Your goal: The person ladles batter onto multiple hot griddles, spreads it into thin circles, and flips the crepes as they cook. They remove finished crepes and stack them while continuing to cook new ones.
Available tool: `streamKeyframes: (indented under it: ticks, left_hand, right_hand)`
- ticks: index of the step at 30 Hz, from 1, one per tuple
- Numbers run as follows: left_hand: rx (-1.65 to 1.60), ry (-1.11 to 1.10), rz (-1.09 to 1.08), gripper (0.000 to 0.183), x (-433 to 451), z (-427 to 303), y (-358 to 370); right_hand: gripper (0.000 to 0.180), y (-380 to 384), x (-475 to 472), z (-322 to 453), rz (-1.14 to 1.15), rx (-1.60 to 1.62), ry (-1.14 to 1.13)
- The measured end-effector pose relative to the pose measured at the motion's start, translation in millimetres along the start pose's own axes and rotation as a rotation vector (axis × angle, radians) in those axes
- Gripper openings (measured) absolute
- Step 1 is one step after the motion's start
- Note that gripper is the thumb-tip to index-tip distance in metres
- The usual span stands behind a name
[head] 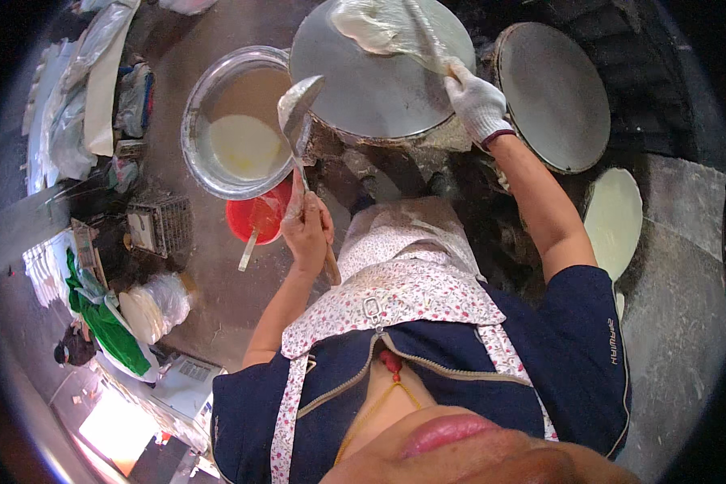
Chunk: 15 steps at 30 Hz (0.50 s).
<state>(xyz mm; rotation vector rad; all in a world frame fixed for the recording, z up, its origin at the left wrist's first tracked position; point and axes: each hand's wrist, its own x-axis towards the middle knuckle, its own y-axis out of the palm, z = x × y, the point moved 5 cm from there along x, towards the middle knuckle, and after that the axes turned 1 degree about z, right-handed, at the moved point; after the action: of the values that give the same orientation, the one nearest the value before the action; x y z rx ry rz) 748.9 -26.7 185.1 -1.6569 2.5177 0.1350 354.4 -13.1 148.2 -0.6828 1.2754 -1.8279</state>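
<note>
My left hand (307, 231), bare, grips the handle of a metal ladle (297, 107), whose bowl is raised beside the rim of a large metal basin (193, 158) with pale batter (242, 145) in it. My right hand (477, 104) wears a white knit glove. It is closed on a long spreading tool (426, 36) laid over a round grey griddle plate (369, 100). Wet white batter (369, 27) lies on the far part of that plate, around the tool. The tool's far end is cut off by the frame's top edge.
A second round griddle plate (553, 97) stands to the right. Below it is a pale round sheet (614, 221). A red bucket (242, 221) with a flat stick (250, 249) sits under the basin. At left are a wire crate (160, 225), plastic bags (170, 301) and green cloth (112, 333).
</note>
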Motion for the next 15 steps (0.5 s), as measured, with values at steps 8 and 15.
streamKeyframes:
  ticks: [8,15]
  left_hand:
    - [0.020,-0.003,-0.034,0.054,-33.1,11.7,20.9]
    - [0.034,0.001,-0.035,0.055,-31.5,15.6,37.3]
  right_hand:
    - [0.044,8.8,8.3,34.1,0.053,-0.114,-0.306]
    - [0.036,36.6,33.5,28.2,0.073,-0.025,-0.271]
